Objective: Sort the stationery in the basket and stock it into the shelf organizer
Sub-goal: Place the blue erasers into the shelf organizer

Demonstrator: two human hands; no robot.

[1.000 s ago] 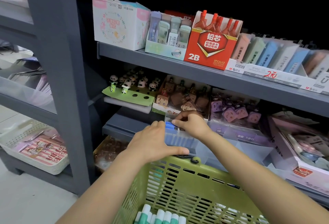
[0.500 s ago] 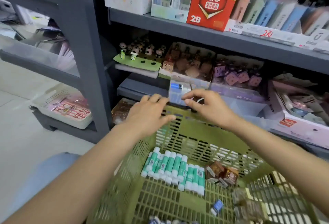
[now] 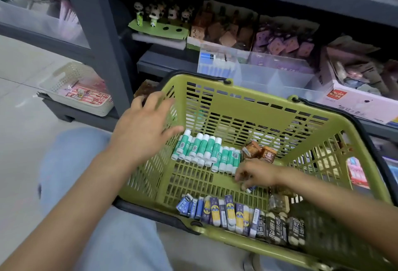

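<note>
Stationery lies sorted in groups on the floor of the green basket [image 3: 237, 106]: a row of green-and-white glue sticks [image 3: 206, 151] at the far left, a few brown packets [image 3: 258, 152] beside them, and along the near wall a line of blue and yellow erasers [image 3: 217, 210] followed by black 2B erasers [image 3: 280, 228].

One small blue eraser [image 3: 251, 189] lies apart from the line, in the middle of the basket floor. The right hand [image 3: 256, 173] is right over it, and its fingers [image 3: 245, 185] are curled down and seem to pinch the piece at its upper end; only its lower corner shows, so I cannot tell its long axis for sure, nor if the grip is complete. The left hand [image 3: 144, 132] is clearly farther away, held over the left rim of the basket with the fingers spread and holding nothing.

For the coming move, I judge that the picked piece must travel up and away from the person, over the far wall of the basket, to the clear organizer [image 3: 269, 76] on the shelf behind it. Its left compartment already holds blue erasers standing on end, and the compartments to the right look vacant, though the clear walls make this hard to read.

The near right corner of the basket is dark and blurred, and the upper shelf is cut off by the frame edge.
</note>
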